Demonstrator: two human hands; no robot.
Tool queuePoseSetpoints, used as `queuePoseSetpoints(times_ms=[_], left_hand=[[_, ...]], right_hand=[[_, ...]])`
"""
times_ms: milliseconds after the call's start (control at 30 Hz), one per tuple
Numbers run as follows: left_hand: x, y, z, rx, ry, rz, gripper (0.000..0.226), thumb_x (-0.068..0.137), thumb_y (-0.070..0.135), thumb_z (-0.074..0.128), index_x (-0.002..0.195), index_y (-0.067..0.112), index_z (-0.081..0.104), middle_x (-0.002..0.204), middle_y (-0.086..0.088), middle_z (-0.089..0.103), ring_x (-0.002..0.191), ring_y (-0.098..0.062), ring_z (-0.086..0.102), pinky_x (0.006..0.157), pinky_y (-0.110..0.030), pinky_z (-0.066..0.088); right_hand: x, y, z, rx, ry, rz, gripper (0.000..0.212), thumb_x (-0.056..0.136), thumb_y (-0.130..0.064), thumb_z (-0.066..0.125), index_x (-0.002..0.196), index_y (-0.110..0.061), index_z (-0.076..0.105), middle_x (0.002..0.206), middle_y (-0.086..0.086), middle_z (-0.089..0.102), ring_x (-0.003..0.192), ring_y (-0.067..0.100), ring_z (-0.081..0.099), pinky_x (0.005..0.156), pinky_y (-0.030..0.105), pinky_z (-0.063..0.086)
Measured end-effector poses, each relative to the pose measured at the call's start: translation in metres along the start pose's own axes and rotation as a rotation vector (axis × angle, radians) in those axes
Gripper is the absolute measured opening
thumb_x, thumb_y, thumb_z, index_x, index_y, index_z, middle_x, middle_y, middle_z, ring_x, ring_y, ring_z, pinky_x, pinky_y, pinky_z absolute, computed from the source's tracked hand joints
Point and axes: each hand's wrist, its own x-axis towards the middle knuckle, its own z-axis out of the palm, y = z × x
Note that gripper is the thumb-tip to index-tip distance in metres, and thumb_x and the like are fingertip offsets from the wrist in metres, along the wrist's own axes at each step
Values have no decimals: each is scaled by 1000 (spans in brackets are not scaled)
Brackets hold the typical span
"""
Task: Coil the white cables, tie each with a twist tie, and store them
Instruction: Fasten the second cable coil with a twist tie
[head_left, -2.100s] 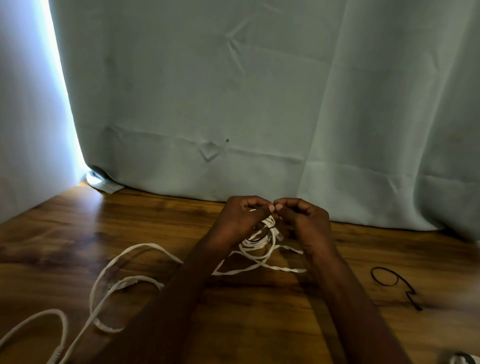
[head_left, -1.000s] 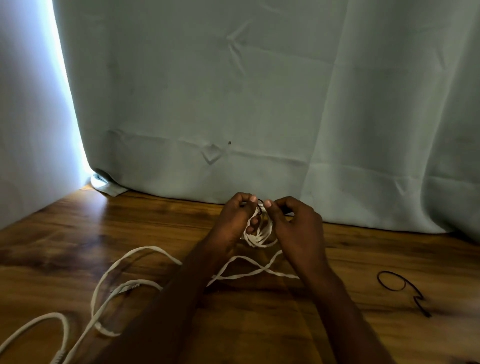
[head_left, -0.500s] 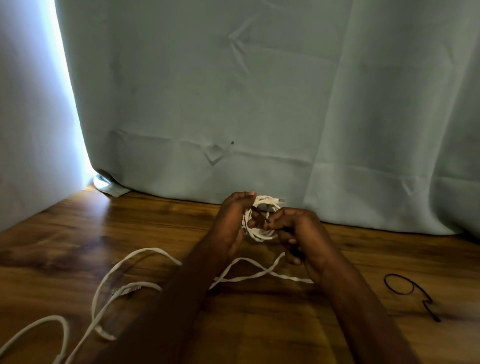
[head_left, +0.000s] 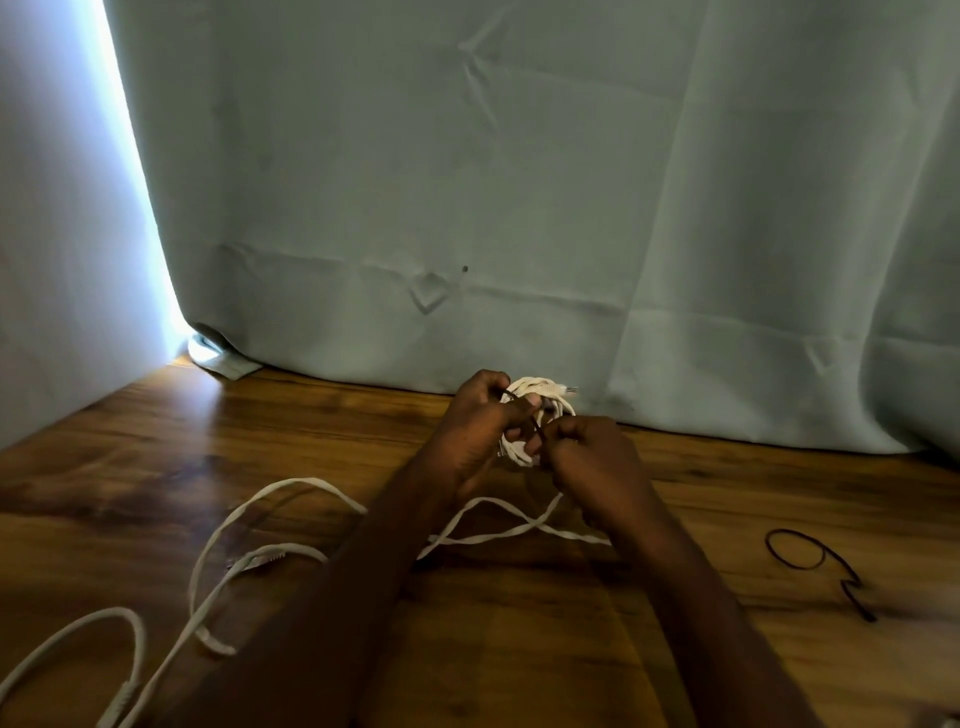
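A small coil of white cable (head_left: 540, 395) is held up above the wooden table (head_left: 156, 447), its metal plug tip sticking out to the right. My left hand (head_left: 475, 426) grips the coil from the left. My right hand (head_left: 587, 457) pinches a thin dark twist tie (head_left: 534, 428) that crosses the coil. Loose white cables (head_left: 270, 519) lie in loops on the table under and to the left of my arms; one crosses itself below my hands.
A spare black twist tie (head_left: 815, 566) lies curled on the table at the right. A pale curtain (head_left: 519, 182) hangs right behind my hands and reaches the tabletop. A bright gap of light shows at the curtain's left edge.
The coil has been raised and turned upright between my hands. My right hand dropped lower beside it and now pinches the dark tie across the coil.
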Motion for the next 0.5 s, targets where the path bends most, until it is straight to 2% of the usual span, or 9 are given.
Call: queuePoseSetpoints(times_ms=[67,100,200,267,333,400,500], left_hand=[[0,5,0,-55,6,-27,22,93,-11,55,84,7,46,74,-16,58,48,-16,51,46,-23,45],[1,7,0,-70,17,-32,24,91,-13,50,79,7,45,75,-17,54,47,-16,49,44,-21,43],[2,9,-1,-92,57,-18,28,90,-15,46,74,9,44,74,-14,51,48,-16,45,52,-26,41],[1,10,-1,-115,44,-16,29,89,-15,44,73,9,44,71,-12,48,44,-14,44,56,-30,37],[-1,11,-2,-95,37,-17,28,87,-14,43,72,8,43,71,-11,44,43,-13,44,51,-29,34],[0,9,-3,-17,73,-10,24,87,-13,44,76,9,45,72,-10,46,46,-13,44,46,-24,38],[-1,3,-4,173,99,11,15,92,-3,53,96,11,51,78,-11,56,54,-14,54,54,-28,46]], right_hand=[[0,0,1,76,15,22,15,96,-30,65,100,-24,77,54,-9,62,46,6,54,49,23,35],[0,1,1,76,36,5,16,97,-34,64,101,-26,77,51,-9,61,44,5,56,48,23,37],[2,4,4,-88,88,-136,21,100,-34,61,106,-27,80,74,-5,74,64,11,67,61,28,51],[3,5,5,-165,67,-153,21,99,-31,62,106,-25,81,87,-2,77,75,13,69,71,30,54],[4,5,5,-212,55,-137,20,98,-29,63,104,-24,81,91,-1,77,81,16,68,75,31,53],[4,4,5,-245,64,-147,20,98,-27,63,103,-24,81,88,-1,76,79,16,67,71,30,51],[2,0,3,-245,58,-173,19,98,-25,64,96,-24,83,65,-8,65,60,10,58,56,27,38]])
